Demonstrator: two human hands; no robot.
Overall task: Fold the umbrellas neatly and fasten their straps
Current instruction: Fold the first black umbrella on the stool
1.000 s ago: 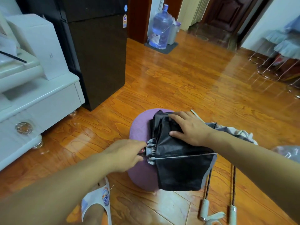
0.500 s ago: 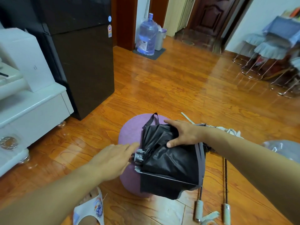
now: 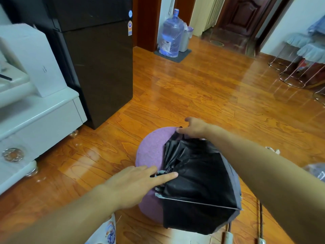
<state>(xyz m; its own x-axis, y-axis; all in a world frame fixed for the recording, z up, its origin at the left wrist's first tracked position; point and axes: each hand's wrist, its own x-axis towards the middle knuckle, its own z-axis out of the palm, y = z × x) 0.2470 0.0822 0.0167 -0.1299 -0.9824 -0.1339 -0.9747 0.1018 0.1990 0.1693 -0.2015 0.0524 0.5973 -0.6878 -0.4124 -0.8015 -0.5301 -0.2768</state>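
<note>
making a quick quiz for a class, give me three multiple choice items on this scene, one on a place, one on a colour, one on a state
1. Where does the umbrella lie?
A. on the round stool
B. on the white cabinet
C. beside the water jug

2. What colour is the stool?
A. green
B. purple
C. yellow

3. What is the left hand doing?
A. clenched in a fist in the air
B. wrapped round the jug's neck
C. fingers straight, resting at the umbrella's rib tips

Answers:
1. A, the black canopy is spread over the stool's top and hangs off its near edge.
2. B, the bare part of the seat beside the canopy is purple.
3. C, its fingers reach flat to the rib tips, while the right hand pinches the canopy's far end.
</note>
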